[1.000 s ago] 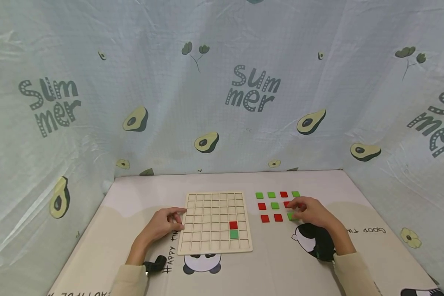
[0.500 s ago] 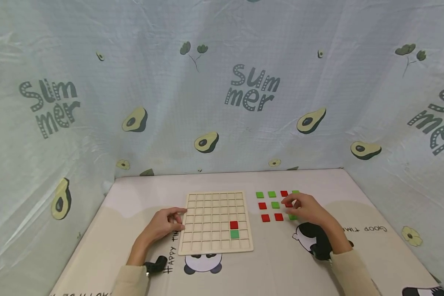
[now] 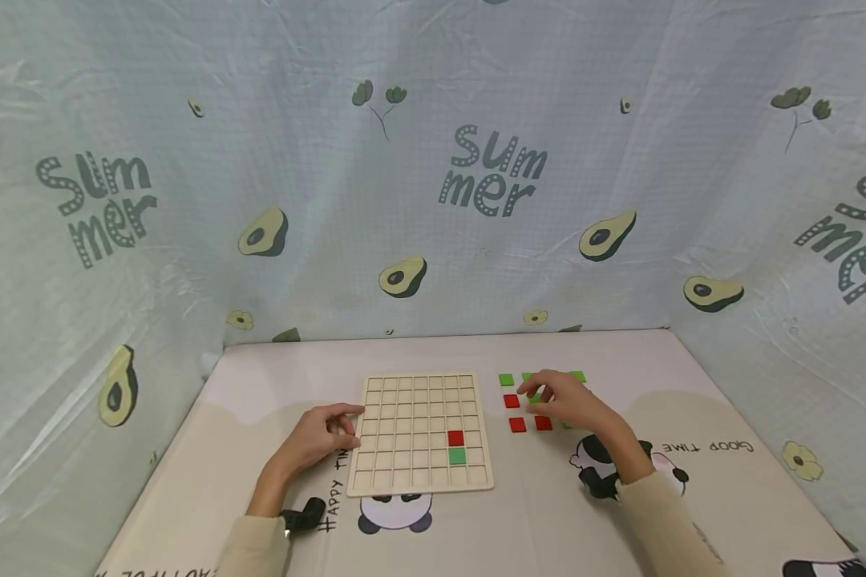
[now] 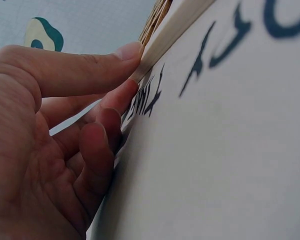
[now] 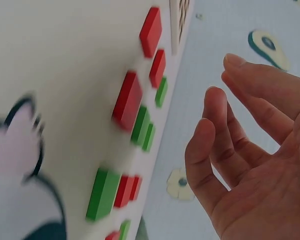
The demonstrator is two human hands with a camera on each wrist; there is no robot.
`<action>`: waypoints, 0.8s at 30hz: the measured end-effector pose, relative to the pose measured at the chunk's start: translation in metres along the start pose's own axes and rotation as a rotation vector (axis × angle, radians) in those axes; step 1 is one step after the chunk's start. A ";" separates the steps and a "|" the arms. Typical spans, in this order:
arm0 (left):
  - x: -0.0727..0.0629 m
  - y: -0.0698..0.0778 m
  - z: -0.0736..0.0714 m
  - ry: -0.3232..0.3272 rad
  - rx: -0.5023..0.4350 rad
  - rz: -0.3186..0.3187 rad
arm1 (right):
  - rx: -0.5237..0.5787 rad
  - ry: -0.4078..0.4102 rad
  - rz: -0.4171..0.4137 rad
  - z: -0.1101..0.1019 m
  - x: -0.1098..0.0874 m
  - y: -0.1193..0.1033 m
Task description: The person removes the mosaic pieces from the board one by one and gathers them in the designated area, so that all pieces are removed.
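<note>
A wooden grid board (image 3: pixel 418 491) lies on the table with a red tile (image 3: pixel 455 438) and a darker green tile (image 3: pixel 457 456) in neighbouring cells at its right. My left hand (image 3: pixel 325 433) rests thumb and index fingertips against the board's left edge; the left wrist view shows the thumb (image 4: pixel 90 70) right at the wooden rim. My right hand (image 3: pixel 566 401) hovers over the rows of loose tiles, fingers loosely bent and apart, holding nothing. Under it, a red tile (image 3: pixel 543 423) and a green tile (image 3: pixel 536 397) show partly; others behind the hand are hidden.
Left of the right hand lie a green tile (image 3: pixel 506 379), a red tile (image 3: pixel 511 401) and another red tile (image 3: pixel 517 425). A patterned tablecloth (image 3: pixel 476 537) covers the table. A printed curtain (image 3: pixel 332 176) closes off the back and sides.
My right hand has moved left across the loose tiles, from the right-hand column to over the middle ones. The left hand and the board stay where they were.
</note>
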State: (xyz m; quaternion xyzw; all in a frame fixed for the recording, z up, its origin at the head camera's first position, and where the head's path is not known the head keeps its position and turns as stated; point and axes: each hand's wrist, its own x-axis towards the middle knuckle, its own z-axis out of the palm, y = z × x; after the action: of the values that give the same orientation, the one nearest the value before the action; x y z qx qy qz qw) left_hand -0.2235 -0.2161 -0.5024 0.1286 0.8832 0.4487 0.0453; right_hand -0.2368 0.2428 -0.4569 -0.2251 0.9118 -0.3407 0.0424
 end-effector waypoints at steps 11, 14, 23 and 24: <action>0.000 -0.001 -0.001 0.005 0.000 0.011 | 0.005 -0.064 0.026 0.027 0.023 -0.028; -0.001 -0.001 0.000 0.009 0.006 0.006 | -0.006 -0.081 -0.015 0.036 0.030 -0.034; 0.001 -0.001 0.001 0.008 0.006 -0.003 | -0.028 -0.157 -0.063 0.064 0.046 -0.047; 0.001 -0.001 0.000 0.007 0.003 0.001 | -0.032 -0.164 -0.068 0.067 0.047 -0.048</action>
State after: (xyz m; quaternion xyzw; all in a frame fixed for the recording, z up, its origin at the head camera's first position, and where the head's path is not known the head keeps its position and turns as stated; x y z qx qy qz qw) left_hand -0.2242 -0.2159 -0.5032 0.1274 0.8841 0.4477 0.0417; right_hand -0.2454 0.1495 -0.4732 -0.2838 0.9024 -0.3077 0.1019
